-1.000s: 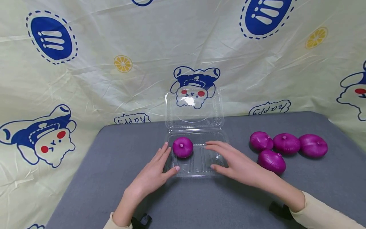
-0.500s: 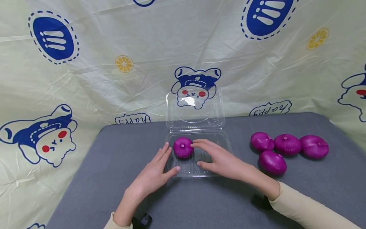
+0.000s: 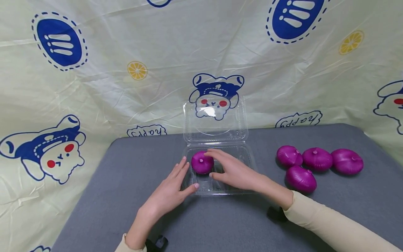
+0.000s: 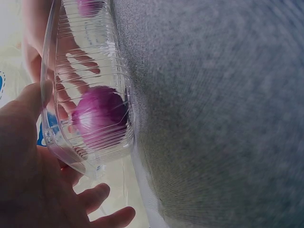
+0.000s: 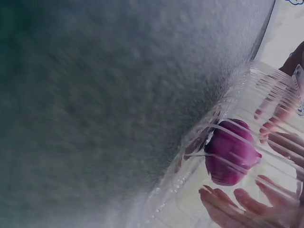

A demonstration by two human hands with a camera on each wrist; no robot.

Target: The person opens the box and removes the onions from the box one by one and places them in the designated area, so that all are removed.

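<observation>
A purple onion (image 3: 200, 163) sits in the left part of a clear plastic clamshell box (image 3: 217, 192), whose lid (image 3: 189, 127) stands raised at the back. My left hand (image 3: 167, 192) is at the box's front left corner, fingers stretched along the left side. In the left wrist view its thumb (image 4: 35, 97) touches the rim. My right hand (image 3: 236, 171) reaches over the box from the right, its fingers spread around the onion's right side and overlapping its top in the head view. Seen from the right wrist, fingers (image 5: 218, 202) lie just beside the onion, behind the ribbed plastic wall.
Several more purple onions (image 3: 317, 159) lie grouped on the grey table (image 3: 132, 161) to the right of the box. A patterned cloth (image 3: 163, 42) hangs behind the table's far edge. Black wrist straps (image 3: 277, 214) show under the forearms.
My right hand has moved left across the box, from its right half up to the onion inside. The left hand has stayed at the corner. The onions have not moved.
</observation>
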